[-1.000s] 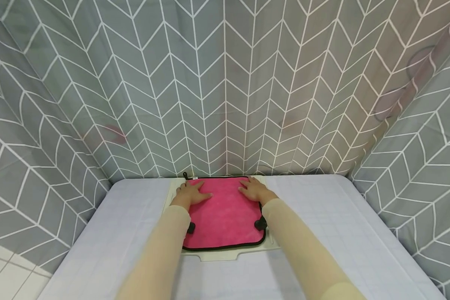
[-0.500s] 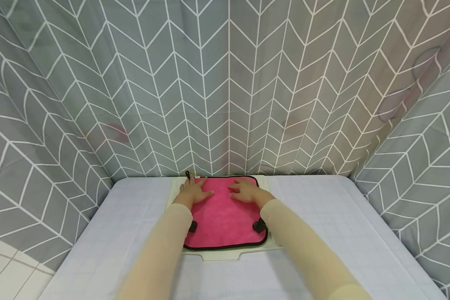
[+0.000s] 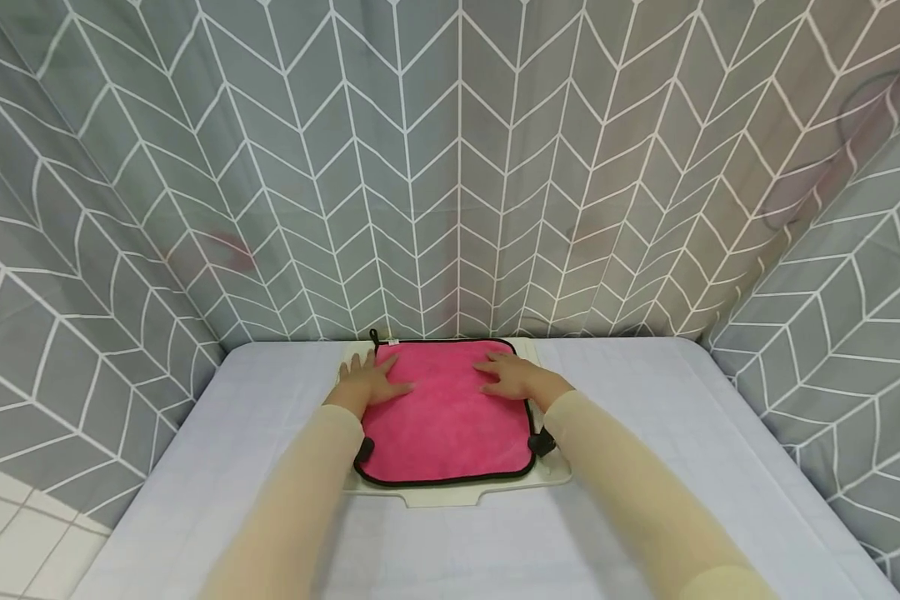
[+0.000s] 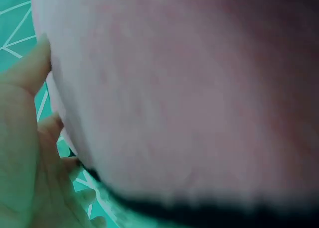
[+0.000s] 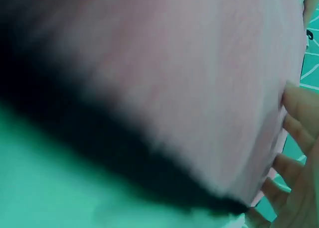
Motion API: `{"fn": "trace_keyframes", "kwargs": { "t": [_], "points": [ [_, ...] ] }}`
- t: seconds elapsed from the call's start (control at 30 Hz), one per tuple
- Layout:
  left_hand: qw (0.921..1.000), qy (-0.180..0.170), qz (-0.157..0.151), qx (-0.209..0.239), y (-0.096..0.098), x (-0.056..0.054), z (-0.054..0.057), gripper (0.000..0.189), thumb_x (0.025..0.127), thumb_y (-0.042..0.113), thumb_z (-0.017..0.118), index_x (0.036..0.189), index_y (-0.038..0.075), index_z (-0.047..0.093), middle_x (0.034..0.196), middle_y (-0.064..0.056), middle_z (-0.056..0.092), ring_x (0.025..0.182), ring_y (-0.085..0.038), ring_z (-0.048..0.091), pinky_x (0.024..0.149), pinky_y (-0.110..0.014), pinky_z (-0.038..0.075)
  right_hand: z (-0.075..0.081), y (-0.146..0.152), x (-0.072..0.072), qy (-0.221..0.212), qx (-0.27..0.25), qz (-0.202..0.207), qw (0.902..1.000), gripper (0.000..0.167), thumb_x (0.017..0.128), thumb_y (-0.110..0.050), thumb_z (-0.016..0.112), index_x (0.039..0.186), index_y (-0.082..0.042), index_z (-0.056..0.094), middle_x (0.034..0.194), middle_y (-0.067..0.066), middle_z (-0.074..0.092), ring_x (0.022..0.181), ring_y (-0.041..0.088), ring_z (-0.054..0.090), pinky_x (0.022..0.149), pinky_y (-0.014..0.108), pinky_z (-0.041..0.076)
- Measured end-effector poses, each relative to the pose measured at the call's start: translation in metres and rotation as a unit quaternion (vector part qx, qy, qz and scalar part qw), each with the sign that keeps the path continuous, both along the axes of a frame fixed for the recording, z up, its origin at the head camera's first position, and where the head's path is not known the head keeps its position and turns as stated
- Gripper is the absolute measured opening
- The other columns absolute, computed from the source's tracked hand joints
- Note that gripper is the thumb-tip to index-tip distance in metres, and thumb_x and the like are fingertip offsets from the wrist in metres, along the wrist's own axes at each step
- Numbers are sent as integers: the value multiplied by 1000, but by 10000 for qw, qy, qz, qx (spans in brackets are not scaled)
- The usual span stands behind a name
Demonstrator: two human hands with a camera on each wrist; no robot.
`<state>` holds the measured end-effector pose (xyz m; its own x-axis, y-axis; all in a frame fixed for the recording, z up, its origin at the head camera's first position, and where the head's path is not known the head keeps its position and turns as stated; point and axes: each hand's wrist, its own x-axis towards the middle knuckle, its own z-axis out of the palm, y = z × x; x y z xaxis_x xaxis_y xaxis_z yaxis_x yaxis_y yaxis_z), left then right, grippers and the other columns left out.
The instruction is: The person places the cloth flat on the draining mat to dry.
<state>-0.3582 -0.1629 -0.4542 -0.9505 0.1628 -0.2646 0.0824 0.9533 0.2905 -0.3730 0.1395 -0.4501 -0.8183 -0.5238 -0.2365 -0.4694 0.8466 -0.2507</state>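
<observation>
A pink cloth with black edging lies spread flat over a cream board. At the cloth's far left corner are a black hanging loop and a small white tag. My left hand rests near the far left part of the cloth, fingers spread, thumb on the pink. On the right side my right hand lies with its fingers extended on the cloth. Both wrist views show fingertips touching the cloth, which looks pale and blurred there.
The board sits at the far side of a table covered with a white cloth. A grey chevron curtain hangs right behind and along both sides. Floor tiles show at the lower left.
The right hand first slid inward over the cloth, then back out to the right. The left hand shifted a little left, fingers spread wider. More of the cloth's left edge now shows.
</observation>
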Motion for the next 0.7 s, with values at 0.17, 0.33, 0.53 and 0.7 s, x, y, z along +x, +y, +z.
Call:
{"fn": "trace_keyframes", "kwargs": {
  "t": [0.17,0.33,0.53,0.7],
  "points": [
    [9998,-44,-141,-158,-14,8,4,88,94,68,48,161,16,23,164,-24,12,148,-53,-4,116,-67,-3,8,12,5,-91,81,-177,9998,58,101,-35,58,153,-12,43,159,22,30,147,40,27,118,52,25],
    [9996,-221,-178,-41,-21,19,12,88,95,64,50,160,12,23,164,-25,12,148,-52,-4,116,-67,-3,17,19,12,-163,-20,-55,9998,61,101,-31,60,153,-7,41,157,26,32,145,42,31,118,52,26],
    [9965,-84,-833,-51,-18,44,19,90,91,64,59,158,10,30,162,-23,23,147,-53,10,116,-67,5,28,27,35,-91,-426,496,9978,65,98,-29,64,151,0,41,154,27,36,144,44,32,116,55,27],
    [9922,153,-1223,-158,-21,68,17,92,86,64,66,156,13,36,161,-21,27,147,-52,15,116,-67,9,30,26,63,-229,-507,669,9962,68,98,-36,65,154,-6,39,159,25,28,147,45,23,116,61,24]
  ]
}}
